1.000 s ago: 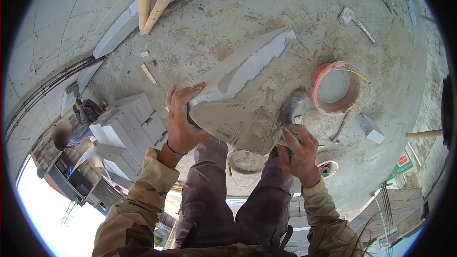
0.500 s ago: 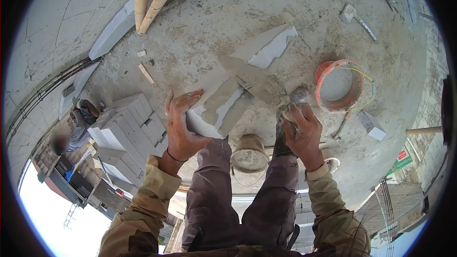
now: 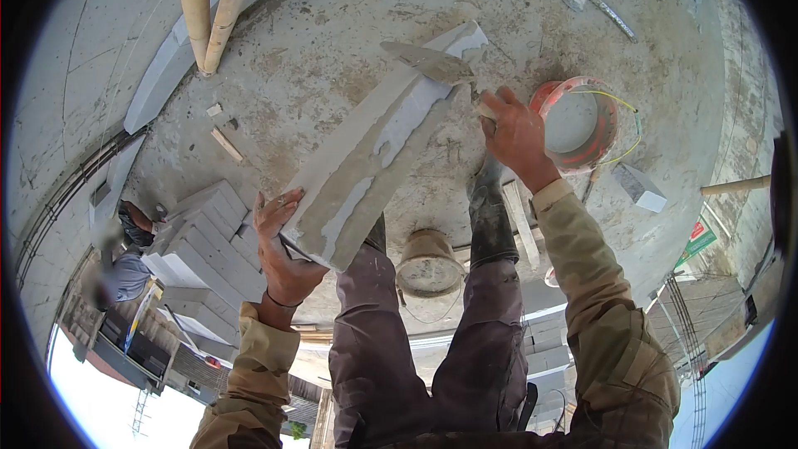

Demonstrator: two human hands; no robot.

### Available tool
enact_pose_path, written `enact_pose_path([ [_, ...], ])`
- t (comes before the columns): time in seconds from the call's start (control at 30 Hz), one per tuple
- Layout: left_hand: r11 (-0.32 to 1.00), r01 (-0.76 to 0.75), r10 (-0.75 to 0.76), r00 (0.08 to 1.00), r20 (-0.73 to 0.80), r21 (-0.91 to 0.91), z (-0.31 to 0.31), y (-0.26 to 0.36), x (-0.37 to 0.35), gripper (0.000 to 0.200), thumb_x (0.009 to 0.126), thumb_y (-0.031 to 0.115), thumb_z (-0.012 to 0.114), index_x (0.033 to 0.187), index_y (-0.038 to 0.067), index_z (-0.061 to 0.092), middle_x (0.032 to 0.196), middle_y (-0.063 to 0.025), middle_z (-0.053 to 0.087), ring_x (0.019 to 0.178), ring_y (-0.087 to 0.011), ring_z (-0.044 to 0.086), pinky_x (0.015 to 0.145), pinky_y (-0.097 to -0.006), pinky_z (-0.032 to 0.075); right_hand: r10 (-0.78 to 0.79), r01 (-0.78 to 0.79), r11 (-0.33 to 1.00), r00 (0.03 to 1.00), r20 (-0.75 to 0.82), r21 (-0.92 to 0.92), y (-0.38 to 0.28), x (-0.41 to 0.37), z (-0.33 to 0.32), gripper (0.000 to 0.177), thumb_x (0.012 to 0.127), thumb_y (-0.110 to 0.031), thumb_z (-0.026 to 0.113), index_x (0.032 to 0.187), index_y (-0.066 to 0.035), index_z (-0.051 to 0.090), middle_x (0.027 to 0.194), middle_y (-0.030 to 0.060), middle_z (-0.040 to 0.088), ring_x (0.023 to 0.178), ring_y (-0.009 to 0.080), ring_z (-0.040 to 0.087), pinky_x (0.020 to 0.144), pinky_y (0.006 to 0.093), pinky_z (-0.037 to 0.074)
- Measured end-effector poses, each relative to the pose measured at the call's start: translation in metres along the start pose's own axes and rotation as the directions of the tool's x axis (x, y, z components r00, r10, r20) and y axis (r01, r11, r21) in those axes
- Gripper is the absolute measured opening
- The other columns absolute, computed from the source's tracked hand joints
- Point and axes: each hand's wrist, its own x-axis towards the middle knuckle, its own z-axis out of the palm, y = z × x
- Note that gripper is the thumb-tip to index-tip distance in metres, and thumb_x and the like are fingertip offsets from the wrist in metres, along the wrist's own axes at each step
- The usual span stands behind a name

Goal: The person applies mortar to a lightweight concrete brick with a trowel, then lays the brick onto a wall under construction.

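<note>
A long pale lightweight concrete block [image 3: 332, 162] slants away from me, with patches of grey mortar [image 3: 331, 212] along its narrow face. My left hand [image 3: 287, 254] grips the block's near end, fingers on its left side and thumb underneath. In my right hand [image 3: 519, 137] is the handle of a trowel [image 3: 428, 61]. Its flat, mortar-smeared blade lies across the block's far end, seemingly touching it. The fingers of this hand are wrapped round the handle.
Right of my right hand stands a red bucket [image 3: 615, 120] with grey contents. A hammer-like tool [image 3: 611, 15] and a small block [image 3: 640, 187] lie on the floor. Another bucket [image 3: 430, 262] sits between my legs. Bamboo poles [image 3: 220, 21] rise at upper left; stacked blocks [image 3: 212, 237] and a person [image 3: 129, 270] are at left.
The trowel has moved from the block's middle to its far end, away from me, with my right hand. My left hand has stayed at the near end, and the view has shifted.
</note>
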Motion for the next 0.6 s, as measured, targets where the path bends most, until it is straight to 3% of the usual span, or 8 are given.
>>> enact_pose_path([
  [0.17, 1.0, 0.02, -0.02, 1.0, -0.01, -0.006, 0.003, -0.01, -0.01, 0.084, 0.063, 0.03, 0.096, 0.126, 0.01, 0.045, 0.129, -0.015, 0.063, 0.123, -0.0325, 0.06, 0.116, -0.065, 0.027, 0.002, 0.001, 0.985, 1.0, 0.017, -0.174, 0.044, 0.059, 0.009, 0.038, 0.083, -0.012, 0.07, 0.121, -0.015, 0.062, 0.11, 0.013, 0.064, 0.094, 0.0384, 0.069, 0.08, 0.048, 0.056],
  [0.23, 1.0, 0.02, -0.02, 1.0, -0.011, -0.001, 0.003, -0.014, -0.01, 0.084, 0.063, 0.03, 0.096, 0.126, 0.01, 0.045, 0.129, -0.0152, 0.063, 0.123, -0.0326, 0.06, 0.116, -0.0648, 0.028, 0.015, -0.018, 0.999, 0.996, -0.092, -0.033, 0.047, 0.058, -0.005, 0.039, 0.084, -0.014, 0.07, 0.123, -0.013, 0.063, 0.113, 0.0133, 0.068, 0.098, 0.0387, 0.068, 0.081, 0.0474, 0.055],
  [0.27, 1.0, 0.018, -0.018, 1.0, -0.023, -0.004, 0.003, -0.016, -0.011, 0.084, 0.063, 0.03, 0.096, 0.126, 0.009, 0.044, 0.129, -0.0155, 0.062, 0.123, -0.0327, 0.06, 0.116, -0.0646, 0.028, -0.042, 0.06, 0.995, 0.978, -0.203, 0.085, 0.047, 0.045, -0.009, 0.039, 0.088, -0.014, 0.07, 0.125, -0.006, 0.063, 0.11, 0.0158, 0.07, 0.096, 0.0345, 0.07, 0.08, 0.0446, 0.055],
  [0.3, 1.0, 0.022, -0.022, 0.999, -0.025, -0.001, 0.003, -0.017, -0.011, 0.084, 0.063, 0.03, 0.096, 0.126, 0.009, 0.044, 0.129, -0.0155, 0.062, 0.123, -0.0327, 0.06, 0.116, -0.0646, 0.028, 0.001, 0.055, 0.958, 0.981, -0.193, 0.281, 0.044, 0.024, -0.014, 0.038, 0.091, -0.014, 0.068, 0.127, -0.002, 0.062, 0.108, 0.0165, 0.07, 0.094, 0.0317, 0.07, 0.08, 0.0423, 0.054],
  [0.33, 1.0, 0.029, -0.029, 0.999, -0.031, -0.006, 0.003, -0.018, -0.011, 0.085, 0.063, 0.03, 0.097, 0.127, 0.009, 0.044, 0.129, -0.0162, 0.062, 0.123, -0.0329, 0.06, 0.116, -0.0646, 0.028, 0.042, 0.045, 0.884, 0.984, -0.175, 0.465, 0.037, -0.001, -0.02, 0.038, 0.093, -0.014, 0.066, 0.128, 0.002, 0.061, 0.105, 0.0173, 0.069, 0.091, 0.0289, 0.069, 0.079, 0.0399, 0.054],
  [0.4, 0.999, 0.032, -0.033, 0.998, -0.047, -0.015, 0.002, -0.017, -0.007, 0.086, 0.063, 0.03, 0.097, 0.127, 0.008, 0.044, 0.129, -0.0168, 0.062, 0.124, -0.0331, 0.059, 0.116, -0.0646, 0.028, 0.057, -0.057, 0.809, 0.998, 0.018, 0.585, 0.009, -0.055, -0.048, 0.037, 0.099, -0.014, 0.061, 0.129, 0.008, 0.058, 0.099, 0.0169, 0.067, 0.088, 0.0242, 0.066, 0.079, 0.0355, 0.051],
  [0.43, 0.999, 0.047, -0.047, 0.998, -0.04, -0.02, 0.0, -0.017, -0.007, 0.087, 0.062, 0.029, 0.097, 0.128, 0.008, 0.044, 0.129, -0.0175, 0.062, 0.123, -0.0335, 0.059, 0.116, -0.0644, 0.028, 0.098, -0.116, 0.655, 0.993, 0.068, 0.747, -0.009, -0.082, -0.052, 0.036, 0.102, -0.017, 0.056, 0.128, 0.008, 0.058, 0.098, 0.016, 0.066, 0.087, 0.0233, 0.062, 0.081, 0.0346, 0.049],
  [0.6, 0.998, 0.061, -0.062, 0.998, -0.026, -0.02, 0.001, -0.014, -0.005, 0.089, 0.061, 0.028, 0.098, 0.128, 0.006, 0.044, 0.129, -0.0191, 0.061, 0.123, -0.0343, 0.059, 0.116, -0.0637, 0.028, 0.168, -0.37, 0.482, 0.928, 0.331, 0.794, -0.041, -0.166, -0.026, 0.038, 0.106, -0.023, 0.05, 0.123, 0.009, 0.059, 0.105, 0.0176, 0.068, 0.095, 0.0233, 0.062, 0.087, 0.0365, 0.049],
])
